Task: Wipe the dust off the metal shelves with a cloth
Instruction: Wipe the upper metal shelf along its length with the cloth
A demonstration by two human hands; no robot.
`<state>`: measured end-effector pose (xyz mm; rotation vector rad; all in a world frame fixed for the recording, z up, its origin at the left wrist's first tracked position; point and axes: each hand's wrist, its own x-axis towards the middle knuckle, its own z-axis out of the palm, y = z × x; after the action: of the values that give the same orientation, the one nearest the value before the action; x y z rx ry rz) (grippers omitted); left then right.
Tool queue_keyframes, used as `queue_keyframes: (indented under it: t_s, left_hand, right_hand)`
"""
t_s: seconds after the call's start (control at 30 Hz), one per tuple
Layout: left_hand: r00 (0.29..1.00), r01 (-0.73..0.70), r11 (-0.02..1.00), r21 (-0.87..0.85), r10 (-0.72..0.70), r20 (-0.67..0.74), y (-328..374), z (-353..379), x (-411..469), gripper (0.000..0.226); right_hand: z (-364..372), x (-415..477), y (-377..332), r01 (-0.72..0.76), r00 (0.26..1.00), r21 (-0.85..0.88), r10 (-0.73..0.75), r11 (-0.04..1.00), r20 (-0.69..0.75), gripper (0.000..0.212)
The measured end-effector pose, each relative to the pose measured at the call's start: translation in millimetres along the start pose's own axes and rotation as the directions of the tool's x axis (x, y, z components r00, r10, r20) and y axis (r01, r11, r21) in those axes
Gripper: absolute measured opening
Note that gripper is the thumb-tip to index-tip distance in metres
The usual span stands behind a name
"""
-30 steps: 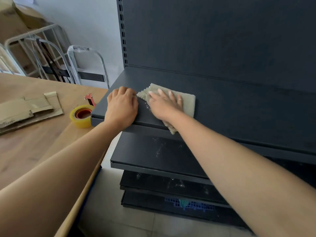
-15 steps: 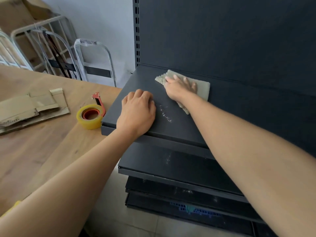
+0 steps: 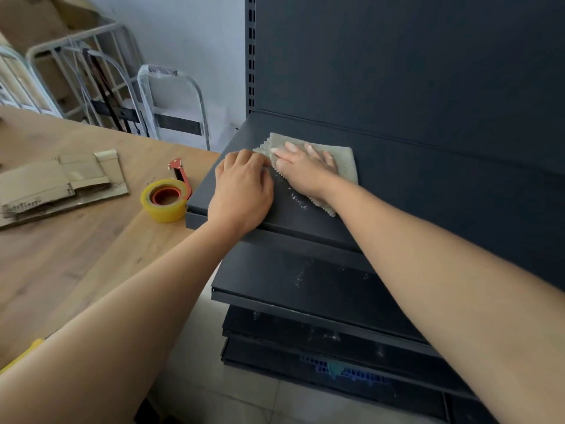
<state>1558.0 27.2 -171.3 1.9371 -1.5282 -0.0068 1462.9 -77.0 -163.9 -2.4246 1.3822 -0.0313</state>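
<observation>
A dark metal shelf unit stands in front of me, its top shelf (image 3: 428, 191) at hand height. A beige cloth (image 3: 344, 160) lies flat on the shelf's left part. My right hand (image 3: 302, 171) presses down on the cloth with fingers spread and pointing left. My left hand (image 3: 240, 191) rests palm down on the shelf's left front corner, fingers curled, touching the cloth's left edge. Pale dust streaks (image 3: 295, 195) show on the shelf between the two hands. The lower shelves (image 3: 305, 280) carry dust smears too.
A wooden table (image 3: 61, 255) stands to the left, touching the shelf. On it lie a yellow tape roll with a red dispenser (image 3: 165, 198) and flattened cardboard (image 3: 58, 186). Metal frames (image 3: 122, 87) lean against the white wall behind. A blue crate (image 3: 342, 370) sits under the bottom shelf.
My right hand slid the cloth from the shelf's front to the back, then toward the left again beside my left hand. The left hand stayed on the corner.
</observation>
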Motion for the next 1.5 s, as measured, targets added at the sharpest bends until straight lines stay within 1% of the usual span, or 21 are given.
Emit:
queue_keyframes:
  t_s: [0.1,0.17,0.23,0.3,0.43,0.5,0.57,0.63,0.77,0.8,0.87,0.93,1.1,1.2,1.27,1.4,1.5]
  left_hand:
    - [1.000,-0.026,0.999,0.025,0.025,0.016,-3.0,-4.7,-4.8,0.028]
    - [0.999,-0.043,0.998,0.045,0.042,0.012,-10.5,-9.5,-10.2,0.027]
    - [0.999,-0.039,0.998,0.056,0.039,0.001,-22.0,-16.0,-17.1,0.026]
    - [1.000,-0.020,0.997,0.069,0.021,-0.008,-34.3,-24.7,-23.9,0.027]
    - [0.996,0.073,0.996,0.044,-0.071,-0.056,-51.6,-41.3,-28.6,0.029]
    - [0.994,0.094,0.994,0.046,-0.092,-0.056,-58.1,-44.1,-28.8,0.030]
    - [0.995,0.090,0.995,0.040,-0.089,-0.044,-61.4,-43.6,-28.0,0.030]
    - [0.995,0.090,0.996,0.013,-0.089,-0.035,-61.6,-42.6,-27.5,0.031]
    - [0.997,0.065,0.998,-0.011,-0.065,-0.033,-64.0,-40.4,-28.7,0.030]
    - [0.998,0.059,0.998,-0.012,-0.059,-0.033,-65.6,-39.7,-29.8,0.030]
    - [0.998,0.049,0.999,-0.014,-0.049,-0.034,-71.0,-40.5,-32.7,0.029]
    - [0.998,0.053,0.998,-0.016,-0.054,-0.036,-76.0,-42.8,-35.7,0.028]
    - [0.996,0.057,0.997,-0.047,-0.060,-0.071,-86.1,-49.8,-39.3,0.029]
    - [0.990,0.039,0.995,-0.087,-0.050,-0.134,-84.8,-52.8,-40.2,0.028]
    - [0.981,0.033,0.992,-0.121,-0.055,-0.186,-79.8,-55.3,-41.1,0.028]
    - [0.973,0.038,0.987,-0.158,-0.072,-0.217,-63.4,-53.9,-44.2,0.028]
    - [0.975,0.035,0.990,-0.139,-0.064,-0.211,-48.8,-45.7,-50.4,0.028]
  right_hand:
    - [0.3,-21.7,6.5,-0.068,0.998,0.001,0.068,0.998,-0.015,0.048]
    - [3.8,-33.1,-0.3,-0.115,0.993,0.004,0.115,0.993,-0.016,0.049]
    - [10.3,-40.2,-17.2,-0.130,0.991,0.002,0.130,0.991,-0.017,0.049]
    - [17.9,-41.8,-41.3,-0.104,0.994,0.006,0.104,0.995,-0.013,0.049]
    - [32.9,-37.6,-88.8,-0.015,1.000,-0.030,0.016,0.999,0.008,0.047]
    - [36.4,-37.0,-96.4,0.029,1.000,-0.047,-0.028,0.998,0.014,0.046]
    - [31.1,-36.0,-83.3,0.048,0.999,-0.045,-0.047,0.998,0.023,0.047]
    - [20.8,-35.2,-54.9,-0.009,1.000,-0.055,0.010,0.998,0.014,0.048]
    - [5.1,-29.1,-6.6,-0.258,0.966,-0.044,0.257,0.965,-0.041,0.048]
    - [4.1,-26.7,-4.9,-0.292,0.956,-0.050,0.290,0.955,-0.047,0.048]
    - [5.4,-20.1,-13.0,-0.302,0.952,-0.060,0.299,0.951,-0.057,0.049]
    - [9.0,-14.2,-27.6,-0.246,0.969,-0.050,0.243,0.968,-0.051,0.048]
    - [26.3,-11.2,-80.6,-0.034,0.999,-0.033,0.034,0.999,-0.023,0.048]
    - [38.7,-25.2,-108.0,0.123,0.992,-0.027,-0.124,0.992,-0.002,0.045]
    - [43.0,-34.8,-115.3,0.206,0.979,-0.053,-0.205,0.977,0.010,0.044]
    - [39.0,-51.5,-102.8,0.276,0.961,-0.058,-0.275,0.959,0.024,0.046]
    - [35.5,-64.5,-79.4,0.272,0.962,-0.048,-0.272,0.961,0.003,0.046]
